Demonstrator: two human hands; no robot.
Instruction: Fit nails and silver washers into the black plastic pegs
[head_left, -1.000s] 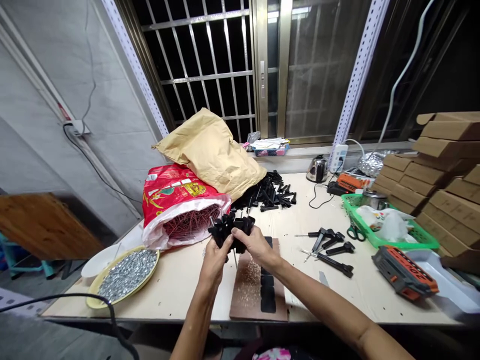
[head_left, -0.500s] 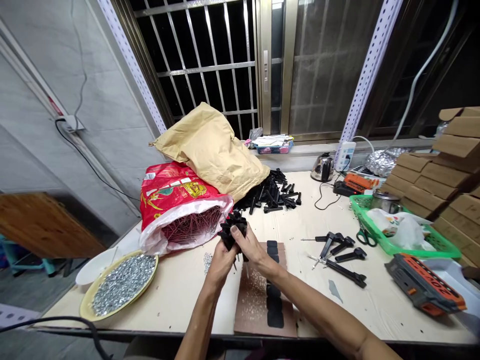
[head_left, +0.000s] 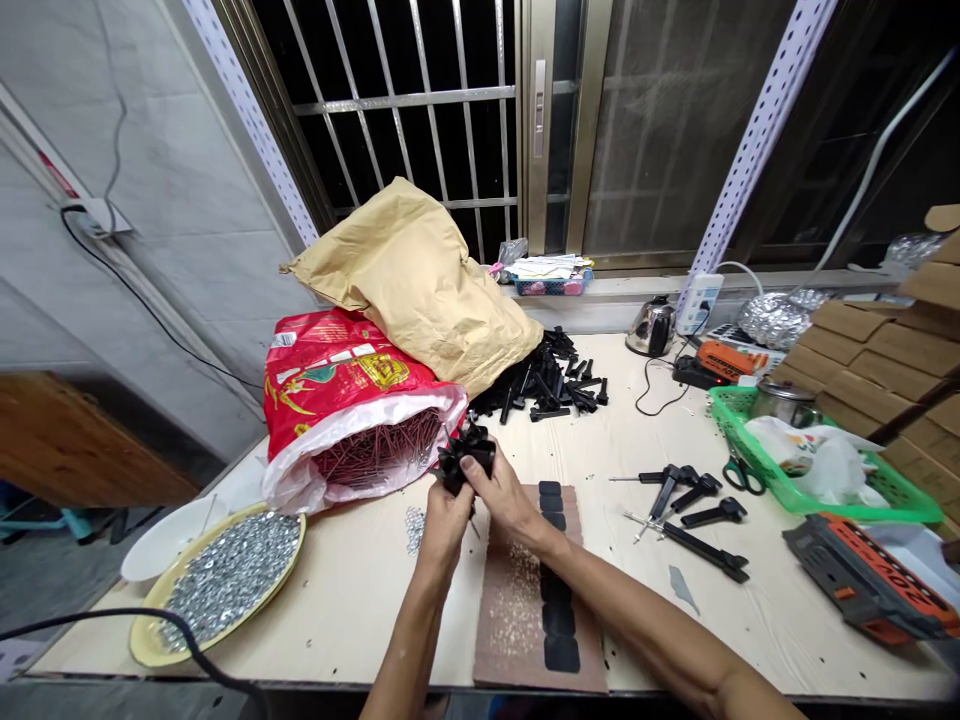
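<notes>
Both hands meet over the middle of the table, closed around a bundle of black plastic parts [head_left: 466,458] with thin metal rods poking out. My left hand [head_left: 448,512] grips the bundle from below and the left. My right hand [head_left: 501,492] wraps its right side, thumb lying across the front. Beneath them lies a brown board [head_left: 510,620] with a column of black square pads [head_left: 559,590] and pale crumbs. Just left of the hands is a small patch of metal bits [head_left: 415,530]. Behind them spreads a pile of similar black parts [head_left: 551,380].
At left, a red sack [head_left: 330,360] of reddish rods stands by a yellow bowl [head_left: 142,640] of metal pieces. Finished-looking black pieces with rods [head_left: 697,540], scissors [head_left: 744,475], a green basket [head_left: 795,490] and an orange-black battery pack [head_left: 870,575] lie right. Cartons [head_left: 877,350] are stacked beyond.
The camera view has shifted slightly, so the table appears a little larger and moved. Both hands still hold the black bundle in nearly the same place, turned slightly.
</notes>
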